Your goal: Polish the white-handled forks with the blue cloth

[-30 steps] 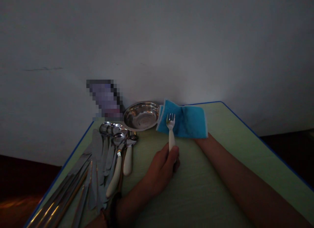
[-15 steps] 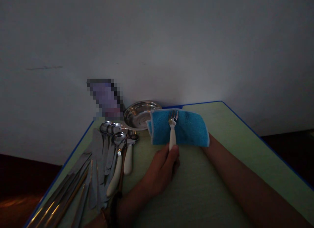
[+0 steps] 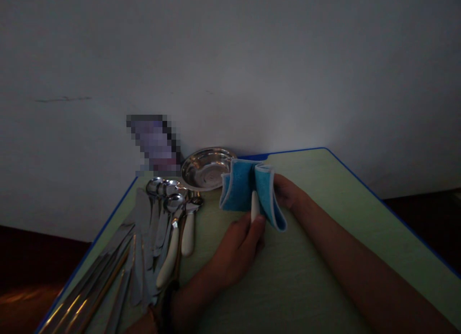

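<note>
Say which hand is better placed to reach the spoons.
Likely the left hand: it is nearer the spoons, though gripping a white handle. The right hand is farther, holding the blue cloth.

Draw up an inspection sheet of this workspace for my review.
Surface: blue-edged pale green table.
Held things: white rounded utensil handle, its far end hidden by folded blue white-edged cloth.
Clutter: shiny metal spoons, long flat silver-coloured utensils, round shiny metal dish.
Hands: left hand grips the handle; right hand, partly hidden, holds the cloth.
Cables: nothing seen.
Surroundings: scuffed grey wall; pixelated patch beside the dish.
</note>
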`<state>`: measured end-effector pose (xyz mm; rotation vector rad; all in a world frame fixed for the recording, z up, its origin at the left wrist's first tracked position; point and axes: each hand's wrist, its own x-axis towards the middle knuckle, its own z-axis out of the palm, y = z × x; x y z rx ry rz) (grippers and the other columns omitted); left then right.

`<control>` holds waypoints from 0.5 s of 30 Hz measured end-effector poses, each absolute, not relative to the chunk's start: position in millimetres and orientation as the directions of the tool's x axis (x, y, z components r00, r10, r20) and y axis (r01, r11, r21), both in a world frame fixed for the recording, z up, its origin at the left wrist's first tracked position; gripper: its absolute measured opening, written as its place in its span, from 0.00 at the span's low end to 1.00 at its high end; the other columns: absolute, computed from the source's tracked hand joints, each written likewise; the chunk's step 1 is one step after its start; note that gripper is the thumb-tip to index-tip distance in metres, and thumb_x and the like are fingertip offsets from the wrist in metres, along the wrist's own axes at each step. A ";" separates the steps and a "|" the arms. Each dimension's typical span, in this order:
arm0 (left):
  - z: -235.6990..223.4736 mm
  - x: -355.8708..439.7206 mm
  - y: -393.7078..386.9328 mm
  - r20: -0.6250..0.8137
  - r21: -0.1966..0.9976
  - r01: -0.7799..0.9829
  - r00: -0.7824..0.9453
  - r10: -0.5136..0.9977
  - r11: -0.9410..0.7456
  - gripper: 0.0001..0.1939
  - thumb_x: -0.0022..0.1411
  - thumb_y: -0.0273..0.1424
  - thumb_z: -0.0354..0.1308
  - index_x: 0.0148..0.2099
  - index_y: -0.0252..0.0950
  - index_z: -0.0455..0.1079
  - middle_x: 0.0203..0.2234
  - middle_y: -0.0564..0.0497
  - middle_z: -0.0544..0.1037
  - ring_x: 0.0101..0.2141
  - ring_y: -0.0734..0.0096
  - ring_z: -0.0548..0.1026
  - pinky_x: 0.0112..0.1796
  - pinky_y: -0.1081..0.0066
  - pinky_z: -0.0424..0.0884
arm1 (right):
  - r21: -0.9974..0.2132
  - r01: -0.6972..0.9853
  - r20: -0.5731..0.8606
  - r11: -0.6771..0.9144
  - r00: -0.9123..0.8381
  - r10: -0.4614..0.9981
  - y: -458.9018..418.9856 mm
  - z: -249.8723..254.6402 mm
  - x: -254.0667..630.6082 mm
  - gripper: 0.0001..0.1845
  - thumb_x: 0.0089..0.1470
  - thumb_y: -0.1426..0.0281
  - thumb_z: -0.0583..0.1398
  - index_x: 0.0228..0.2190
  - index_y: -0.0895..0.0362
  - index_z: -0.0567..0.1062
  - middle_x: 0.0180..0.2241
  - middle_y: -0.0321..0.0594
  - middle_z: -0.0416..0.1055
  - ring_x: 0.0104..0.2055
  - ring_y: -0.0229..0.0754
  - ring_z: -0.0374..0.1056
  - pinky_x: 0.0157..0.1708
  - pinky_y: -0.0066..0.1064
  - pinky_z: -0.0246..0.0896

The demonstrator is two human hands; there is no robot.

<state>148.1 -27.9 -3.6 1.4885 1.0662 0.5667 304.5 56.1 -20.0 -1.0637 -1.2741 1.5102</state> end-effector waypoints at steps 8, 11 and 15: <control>-1.8 148.8 -26.6 -0.204 0.947 0.321 0.506 0.838 0.037 0.19 0.65 0.43 0.40 0.28 0.37 0.58 0.17 0.58 0.63 0.19 0.76 0.62 0.24 0.74 0.58 | -0.841 -0.413 -0.126 -0.349 -0.478 0.869 58.8 -20.7 302.1 0.09 0.50 0.66 0.56 0.31 0.57 0.73 0.26 0.36 0.74 0.28 0.37 0.70 0.38 0.32 0.66; -0.5 149.3 -25.1 -0.205 0.947 0.318 0.493 0.845 0.044 0.19 0.65 0.43 0.39 0.28 0.37 0.58 0.17 0.59 0.63 0.19 0.77 0.62 0.24 0.74 0.59 | -0.818 -0.439 -0.151 -0.373 -0.461 0.874 60.7 -21.7 299.8 0.10 0.48 0.64 0.58 0.29 0.58 0.74 0.24 0.37 0.73 0.28 0.39 0.69 0.37 0.34 0.66; 0.3 149.4 -23.5 -0.220 0.936 0.351 0.489 0.844 0.041 0.21 0.65 0.44 0.39 0.26 0.37 0.58 0.16 0.58 0.63 0.19 0.76 0.63 0.25 0.74 0.59 | -0.777 -0.537 -0.171 -0.329 -0.322 0.931 66.7 -23.3 295.8 0.09 0.43 0.64 0.62 0.24 0.57 0.72 0.21 0.35 0.71 0.30 0.40 0.69 0.37 0.33 0.65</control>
